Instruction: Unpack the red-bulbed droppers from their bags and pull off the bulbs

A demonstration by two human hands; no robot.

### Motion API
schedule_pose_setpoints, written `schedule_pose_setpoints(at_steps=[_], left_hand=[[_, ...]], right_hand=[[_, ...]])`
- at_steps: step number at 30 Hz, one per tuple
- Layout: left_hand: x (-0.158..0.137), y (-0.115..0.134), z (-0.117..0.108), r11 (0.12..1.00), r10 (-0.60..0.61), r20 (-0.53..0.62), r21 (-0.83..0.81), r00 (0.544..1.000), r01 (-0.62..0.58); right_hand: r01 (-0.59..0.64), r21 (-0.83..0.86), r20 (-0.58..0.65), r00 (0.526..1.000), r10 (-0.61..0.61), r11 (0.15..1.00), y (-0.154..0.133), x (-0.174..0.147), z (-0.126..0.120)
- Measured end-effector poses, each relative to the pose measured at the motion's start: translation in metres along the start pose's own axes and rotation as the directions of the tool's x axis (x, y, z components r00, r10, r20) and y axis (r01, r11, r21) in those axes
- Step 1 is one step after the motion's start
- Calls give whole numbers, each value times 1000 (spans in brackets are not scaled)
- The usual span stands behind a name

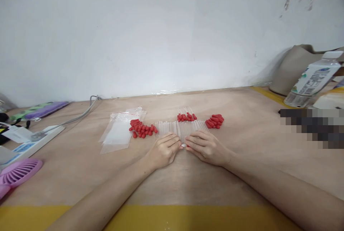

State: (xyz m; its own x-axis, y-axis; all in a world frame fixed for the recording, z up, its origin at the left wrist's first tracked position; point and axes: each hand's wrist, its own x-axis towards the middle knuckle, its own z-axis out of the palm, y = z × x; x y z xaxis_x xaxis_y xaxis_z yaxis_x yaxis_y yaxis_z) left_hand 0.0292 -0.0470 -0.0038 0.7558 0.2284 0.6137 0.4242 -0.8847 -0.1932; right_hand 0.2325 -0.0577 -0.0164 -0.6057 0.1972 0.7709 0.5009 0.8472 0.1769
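Observation:
My left hand (167, 149) and my right hand (206, 147) meet near the middle of the table, both closed with fingertips pinched. A short stretch of thin clear tube (184, 145) shows between them. A bit of red bulb (188, 146) peeks out at my right fingertips; most of it is hidden. Just beyond my fingers lies a row of clear thin tubes (172, 127), side by side. Red rubber bulbs lie in a left pile (142, 128), a right pile (215, 120) and a middle group (186, 117), where several bulbs have clear tubes pointing away.
Clear plastic bags (116, 130) lie left of the bulbs. Further left are a power strip (40, 143) with a grey cable (77, 117), a pink fan (23, 171) and a purple pouch (48, 110). At right stand a bottle (313, 80) and a beige container (290, 66).

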Motion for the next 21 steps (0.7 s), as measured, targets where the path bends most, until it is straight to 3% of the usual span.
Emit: schedule_pose_setpoints(at_steps=[13,17,21], left_hand=[[-4,-1,3,998,8,-71,-68,997,-13],[-3,2,2,1000,9,-97,-14,995,-11],[0,3,0,998,16,-85,70,996,-10]], right_hand=[[152,-108,-42,987,-158,982,4,0,-5],[49,-3,-52,997,-49,999,4,-1,-1],[-86,90,14,996,85,992,2,0,3]])
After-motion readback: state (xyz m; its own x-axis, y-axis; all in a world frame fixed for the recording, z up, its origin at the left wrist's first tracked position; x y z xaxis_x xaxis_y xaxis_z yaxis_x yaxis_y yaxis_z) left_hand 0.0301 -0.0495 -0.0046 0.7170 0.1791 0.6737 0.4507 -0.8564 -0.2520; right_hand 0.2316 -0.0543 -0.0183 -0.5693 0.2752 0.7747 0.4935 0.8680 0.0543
